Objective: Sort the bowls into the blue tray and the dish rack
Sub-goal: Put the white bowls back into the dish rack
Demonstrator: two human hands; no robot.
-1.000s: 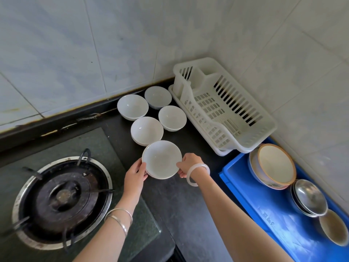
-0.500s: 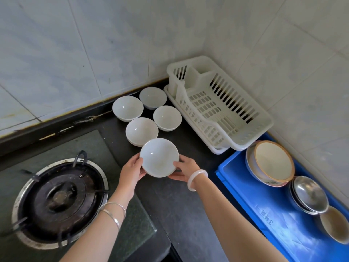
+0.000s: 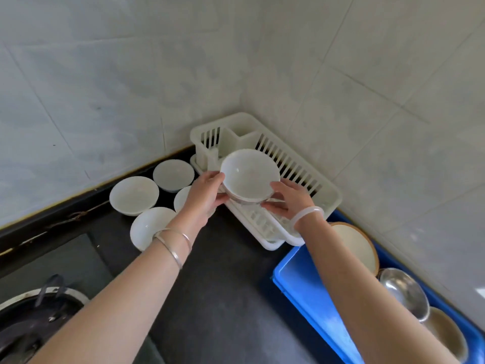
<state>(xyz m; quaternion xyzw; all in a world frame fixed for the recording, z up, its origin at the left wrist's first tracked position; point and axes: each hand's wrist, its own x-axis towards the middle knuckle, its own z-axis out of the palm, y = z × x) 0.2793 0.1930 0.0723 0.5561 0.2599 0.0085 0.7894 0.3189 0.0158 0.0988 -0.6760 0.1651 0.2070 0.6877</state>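
A person's two hands hold one white bowl (image 3: 249, 176) in the air directly above the white plastic dish rack (image 3: 322, 191), which sits in the corner where two tiled walls meet. The left hand (image 3: 203, 197) grips the bowl's left rim and the right hand (image 3: 287, 199) grips its lower right rim, so both hands are clamped on it from opposite sides. The bowl is tilted, its open mouth facing up and toward the camera.

The rack's long axis runs diagonally, from the far left corner toward the near right. The bowl hangs over the rack's far-left half, near the small upright compartment at that end. The slotted floor below and to the right of the bowl looks bare, so there seems to be open room to lower it straight down. Both hands are equally close to the rack; neither has farther to go.

The rack's far and right sides stand close against the walls, leaving little space there. Its near edge meets the dark tabletop (image 3: 225, 298).

Four more white bowls (image 3: 133, 194) wait on the tabletop just left of the rack, partly hidden by the left wrist. To the lower right, a blue tray (image 3: 299, 287) lies just beside the rack's near end and holds a brown-rimmed bowl (image 3: 357, 245) and metal bowls (image 3: 401, 290).
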